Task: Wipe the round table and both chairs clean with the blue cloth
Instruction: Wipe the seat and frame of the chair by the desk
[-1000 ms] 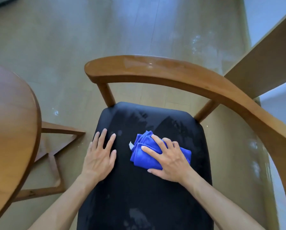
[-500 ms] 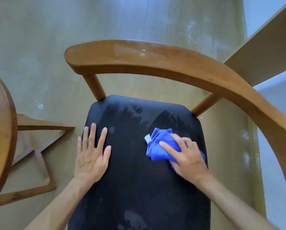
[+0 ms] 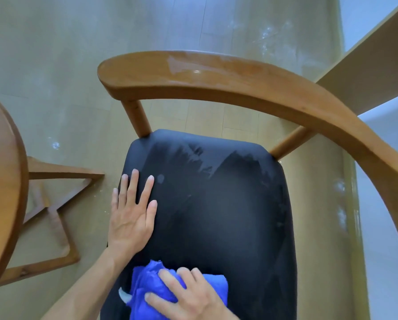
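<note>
The chair [image 3: 216, 204] was placed at the frame's centre, the desk [image 3: 2, 181] at the left edge. The cloth [image 3: 152, 287] was laid on the seat's lower part, at bottom centre.

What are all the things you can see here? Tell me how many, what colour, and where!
chair: one, brown wooden frame with a curved backrest, centre and right of the view
seat cushion: one, black, on the chair, with paler streaks near its far edge
blue cloth: one, bright blue, bunched on the near edge of the seat
round table: one, brown wood, only its edge shows at the left
table base: wooden bars on the floor beside the table
floor: pale, with whitish smudges
panel: one, pale tan, upper right; what it belongs to is unclear
left hand: flat on the seat's left side, fingers straight
right hand: pressing on the cloth, fingers curled over it
</note>
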